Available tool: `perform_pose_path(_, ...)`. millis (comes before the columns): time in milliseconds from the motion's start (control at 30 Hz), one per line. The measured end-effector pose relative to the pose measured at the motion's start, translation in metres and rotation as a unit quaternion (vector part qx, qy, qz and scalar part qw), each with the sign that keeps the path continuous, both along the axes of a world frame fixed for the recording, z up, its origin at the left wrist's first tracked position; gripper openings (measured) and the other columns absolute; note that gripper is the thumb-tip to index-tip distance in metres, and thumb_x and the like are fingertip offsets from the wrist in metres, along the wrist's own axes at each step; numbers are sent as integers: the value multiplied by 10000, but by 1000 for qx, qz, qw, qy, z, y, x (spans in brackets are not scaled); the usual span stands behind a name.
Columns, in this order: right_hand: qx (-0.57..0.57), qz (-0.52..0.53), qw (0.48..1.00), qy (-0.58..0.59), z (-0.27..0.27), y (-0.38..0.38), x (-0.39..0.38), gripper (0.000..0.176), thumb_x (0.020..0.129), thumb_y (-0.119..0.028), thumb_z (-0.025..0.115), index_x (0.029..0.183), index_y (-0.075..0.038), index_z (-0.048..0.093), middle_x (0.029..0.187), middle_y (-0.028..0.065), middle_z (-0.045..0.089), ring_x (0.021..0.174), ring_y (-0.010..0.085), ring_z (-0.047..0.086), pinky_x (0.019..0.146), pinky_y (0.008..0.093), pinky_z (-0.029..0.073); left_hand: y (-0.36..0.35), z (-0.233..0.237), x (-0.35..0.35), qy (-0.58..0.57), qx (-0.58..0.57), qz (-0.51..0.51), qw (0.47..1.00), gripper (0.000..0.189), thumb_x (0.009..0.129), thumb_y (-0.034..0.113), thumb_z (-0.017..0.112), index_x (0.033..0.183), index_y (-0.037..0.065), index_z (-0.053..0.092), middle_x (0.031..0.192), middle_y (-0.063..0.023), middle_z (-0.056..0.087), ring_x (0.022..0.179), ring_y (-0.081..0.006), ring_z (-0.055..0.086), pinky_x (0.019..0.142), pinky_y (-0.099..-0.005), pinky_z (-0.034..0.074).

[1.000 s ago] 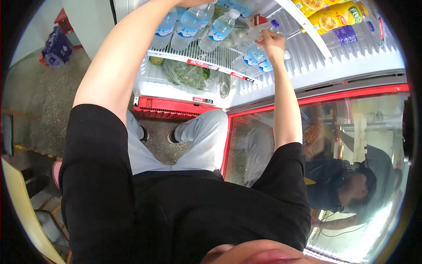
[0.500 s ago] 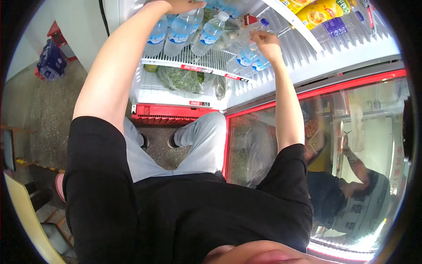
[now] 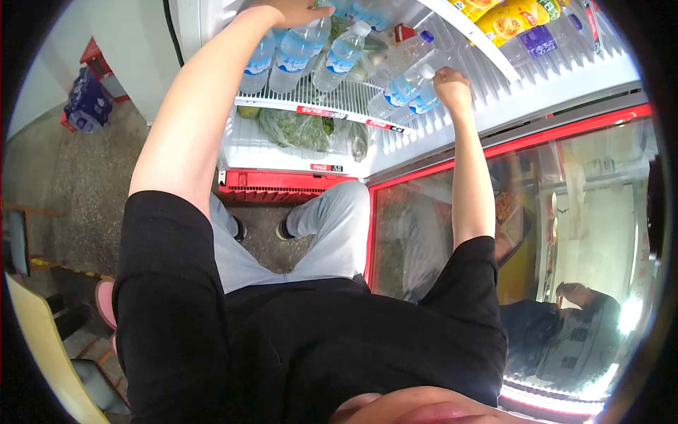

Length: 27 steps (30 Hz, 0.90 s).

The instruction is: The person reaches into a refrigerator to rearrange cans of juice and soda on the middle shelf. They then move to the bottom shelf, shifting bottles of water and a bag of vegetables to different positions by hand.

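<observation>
My left hand (image 3: 293,13) is over the tops of the clear water bottles (image 3: 291,60) at the left of the fridge shelf (image 3: 339,113); what its fingers hold, if anything, is hidden. My right hand (image 3: 452,86) is closed beside the white cap of a blue-labelled bottle (image 3: 424,95), at the right end of the shelf. Whether its fingers touch the bottle is unclear. Another water bottle (image 3: 340,56) stands between my hands. A purple-capped clear bottle (image 3: 413,53) is behind the right-hand bottles.
Bagged greens (image 3: 296,128) lie on the lower level. Yellow packages (image 3: 508,25) and a purple-labelled bottle (image 3: 540,42) are at upper right. The red-framed glass door (image 3: 438,212) is at right. A purple bag (image 3: 87,102) sits at far left.
My right hand has moved slightly right and down, off the top of the right-hand bottles, whose white cap now shows. My left hand stays over the left bottles. The whole view has shifted slightly.
</observation>
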State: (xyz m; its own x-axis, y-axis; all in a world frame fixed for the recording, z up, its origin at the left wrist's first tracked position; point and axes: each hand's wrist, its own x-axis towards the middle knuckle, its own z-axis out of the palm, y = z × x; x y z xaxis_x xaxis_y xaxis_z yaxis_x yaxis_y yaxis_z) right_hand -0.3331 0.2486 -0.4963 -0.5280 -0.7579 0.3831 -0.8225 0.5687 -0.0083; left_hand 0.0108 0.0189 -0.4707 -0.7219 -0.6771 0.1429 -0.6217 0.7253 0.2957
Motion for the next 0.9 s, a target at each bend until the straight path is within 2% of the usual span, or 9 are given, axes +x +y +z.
perform_pose_path(133,16,23,1000,12,-7,7,2,298,914,-353,640,1064,-129,767,1029,176,754,1024,395,709,922,501,554,-1,1,-3,-15,-10,6,1000,715,979,653,432,1223,50,730,1306,-222,676,1233,-402,628,1075,-465,466)
perform_pose_path(233,28,43,998,24,-9,8,-6,310,920,-390,643,1029,-132,777,1062,170,751,1035,394,704,926,499,549,5,8,3,-13,8,4,1000,715,979,656,431,1217,52,733,1297,-221,681,1228,-402,632,1069,-467,470)
perform_pose_path(333,30,24,998,41,-1,9,3,328,943,-417,623,1014,-140,784,1106,159,745,1060,390,696,933,494,544,1,1,0,1,-20,7,1000,715,979,663,426,1203,61,741,1271,-221,693,1204,-399,644,1051,-470,479)
perform_pose_path(433,-20,45,984,171,9,5,6,352,968,-436,601,1069,-145,770,1135,165,737,1074,385,692,933,498,543,3,5,1,-15,-5,-9,1000,716,980,669,422,1179,64,750,1235,-226,705,1176,-395,658,1036,-475,484)
perform_pose_path(533,-67,162,984,35,17,2,14,421,980,-479,587,1186,-139,727,1121,185,736,1065,401,688,946,504,536,2,5,1,-8,-11,-12,1000,756,976,698,386,1159,66,758,1204,-229,715,1146,-396,670,1026,-480,487)
perform_pose_path(633,59,151,986,-25,37,7,55,413,969,-455,626,1224,-138,696,1112,214,730,1053,427,677,944,494,531,8,8,-2,5,-15,-6,1000,597,962,591,552,1126,51,748,1136,-222,735,1106,-403,682,972,-477,509)
perform_pose_path(733,100,213,971,38,25,1,31,427,957,-455,657,1255,-151,680,1058,244,724,1024,432,679,938,506,527,-26,-23,-11,21,-58,-31,998,758,961,753,436,1142,93,761,1059,-175,709,1206,-341,586,1056,-450,436)
perform_pose_path(833,86,240,964,78,22,-1,22,411,946,-428,660,1179,-93,717,967,219,752,940,357,727,876,486,573,-24,-19,-9,12,-44,-40,998,783,961,772,364,1098,125,783,1137,-147,727,1225,-331,617,1051,-452,445)
perform_pose_path(900,102,253,961,38,20,-4,10,380,912,-370,688,1146,-75,730,969,240,735,931,407,708,857,502,554,-29,-22,-10,13,-66,-54,996,781,961,772,364,1110,129,781,1147,-152,726,1212,-334,624,1043,-451,452)
